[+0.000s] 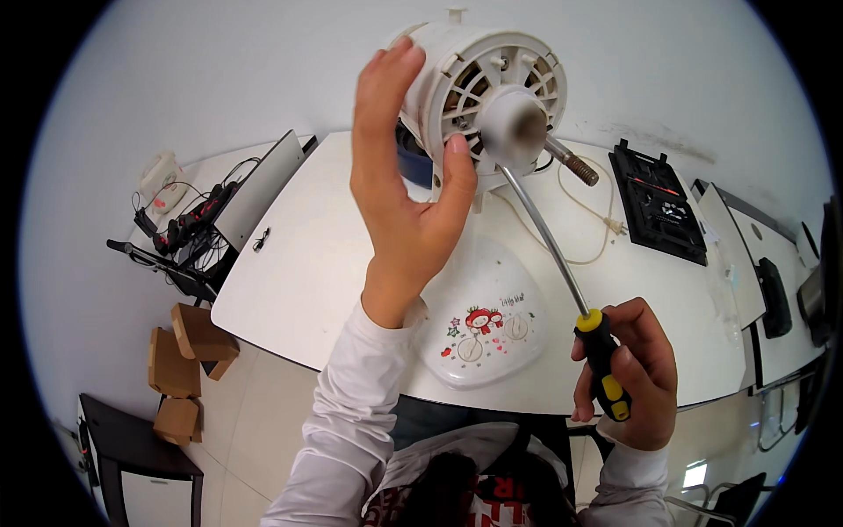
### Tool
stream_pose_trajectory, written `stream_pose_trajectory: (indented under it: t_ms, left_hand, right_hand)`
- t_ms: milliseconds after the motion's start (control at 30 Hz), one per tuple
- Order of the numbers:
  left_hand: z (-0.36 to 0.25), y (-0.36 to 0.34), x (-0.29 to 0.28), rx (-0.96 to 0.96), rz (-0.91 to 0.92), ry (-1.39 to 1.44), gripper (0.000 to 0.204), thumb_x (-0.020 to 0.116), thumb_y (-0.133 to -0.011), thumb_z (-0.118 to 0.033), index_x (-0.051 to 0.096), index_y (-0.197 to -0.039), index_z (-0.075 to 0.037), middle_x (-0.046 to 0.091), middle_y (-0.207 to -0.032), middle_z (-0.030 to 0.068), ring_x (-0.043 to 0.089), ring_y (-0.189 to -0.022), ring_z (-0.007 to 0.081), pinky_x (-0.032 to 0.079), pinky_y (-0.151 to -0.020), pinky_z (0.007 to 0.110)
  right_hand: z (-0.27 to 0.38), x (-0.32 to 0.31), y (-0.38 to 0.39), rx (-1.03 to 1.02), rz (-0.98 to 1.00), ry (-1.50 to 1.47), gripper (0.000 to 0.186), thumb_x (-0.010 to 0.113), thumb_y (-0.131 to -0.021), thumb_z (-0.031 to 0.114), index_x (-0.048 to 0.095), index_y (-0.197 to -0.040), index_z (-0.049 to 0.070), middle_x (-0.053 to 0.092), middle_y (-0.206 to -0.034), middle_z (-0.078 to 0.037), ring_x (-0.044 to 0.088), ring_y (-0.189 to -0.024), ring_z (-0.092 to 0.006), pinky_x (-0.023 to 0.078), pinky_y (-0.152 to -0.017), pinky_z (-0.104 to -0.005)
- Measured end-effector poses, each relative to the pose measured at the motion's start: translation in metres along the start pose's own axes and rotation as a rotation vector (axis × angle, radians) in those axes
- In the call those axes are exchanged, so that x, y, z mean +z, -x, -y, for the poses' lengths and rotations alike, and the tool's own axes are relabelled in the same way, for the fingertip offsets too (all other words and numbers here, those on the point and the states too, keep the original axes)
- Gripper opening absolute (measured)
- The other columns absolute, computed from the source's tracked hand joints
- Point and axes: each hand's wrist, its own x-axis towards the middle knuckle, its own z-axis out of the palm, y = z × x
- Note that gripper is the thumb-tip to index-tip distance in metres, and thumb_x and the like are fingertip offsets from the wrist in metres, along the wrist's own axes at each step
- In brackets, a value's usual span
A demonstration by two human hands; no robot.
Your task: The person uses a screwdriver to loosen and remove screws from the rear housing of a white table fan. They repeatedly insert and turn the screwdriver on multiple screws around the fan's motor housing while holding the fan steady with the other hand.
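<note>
A white electric fan's motor head [428,83] stands above the fan's base, its slotted front toward me and a threaded metal shaft [580,167] sticking out to the right. My left hand [404,167] grips its left side, thumb on the front rim and fingers along the housing. In my right hand [637,373] is a screwdriver [606,369] with a black and yellow handle. Its long blade slants up to the round white centre of the motor's front; the tip is hidden there. Below lies the fan's white base [483,369], printed with red cartoon figures and two dials.
The white table [290,281] carries a pale power cord with a plug [617,227] and an open black tool case [659,202] on the right. At the left are tangled cables [198,220] and a white appliance [162,180]. Cardboard boxes [180,360] sit on the floor.
</note>
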Motion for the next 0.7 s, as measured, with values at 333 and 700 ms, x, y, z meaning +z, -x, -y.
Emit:
stream_pose_trajectory:
  t_ms: [333, 700]
  left_hand:
    - [-0.034, -0.014, -0.004, 0.102, -0.003, -0.623, 0.017, 0.075, -0.065, -0.005, 0.070, -0.079, -0.015, 0.049, -0.124, 0.0099, 0.038, -0.123, 0.0325, 0.031, -0.100, 0.046]
    - [-0.037, -0.055, -0.029, 0.421, 0.375, -0.757, 0.021, 0.079, -0.057, -0.011, 0.071, -0.072, -0.022, 0.058, -0.120, -0.0003, 0.043, -0.121, 0.0292, 0.041, -0.095, 0.043]
  right_hand:
    - [-0.009, -0.012, 0.007, 0.002, 0.013, -0.086, 0.029, 0.050, -0.087, 0.010, 0.037, -0.109, -0.005, 0.054, -0.098, -0.025, 0.062, -0.054, -0.0231, 0.051, -0.049, -0.0273]
    - [-0.018, -0.024, 0.014, -0.041, -0.059, -0.237, 0.030, 0.051, -0.084, 0.008, 0.037, -0.108, -0.006, 0.053, -0.095, -0.024, 0.061, -0.056, -0.0239, 0.053, -0.045, -0.0286]
